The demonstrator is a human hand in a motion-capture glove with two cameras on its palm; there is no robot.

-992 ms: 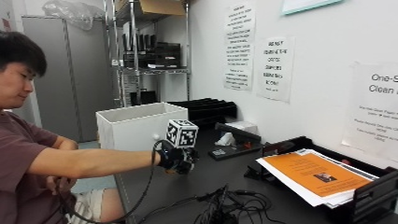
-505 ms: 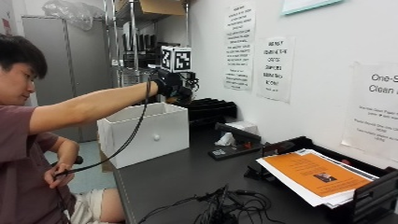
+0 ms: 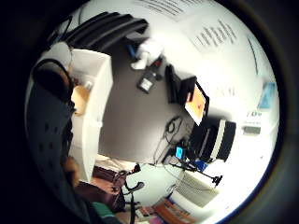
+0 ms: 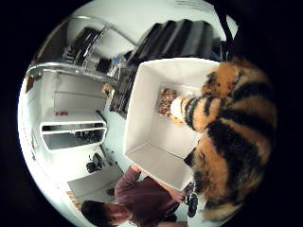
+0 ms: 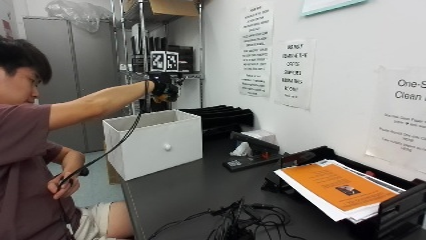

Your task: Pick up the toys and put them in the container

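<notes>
Striped tiger plush toy (image 4: 232, 142) sits against the palm, above the white container (image 5: 154, 142). Gloved right hand (image 5: 164, 87) curls around it, held over the bin, at ten o'clock from the orange papers (image 5: 329, 184).

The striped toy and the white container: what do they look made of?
The striped toy looks like plush fabric: fuzzy orange and black pile with soft edges, close against the gloved right hand. The white container seems rigid, probably plastic or coated board: flat matte walls, crisp corners, a small round knob.
</notes>
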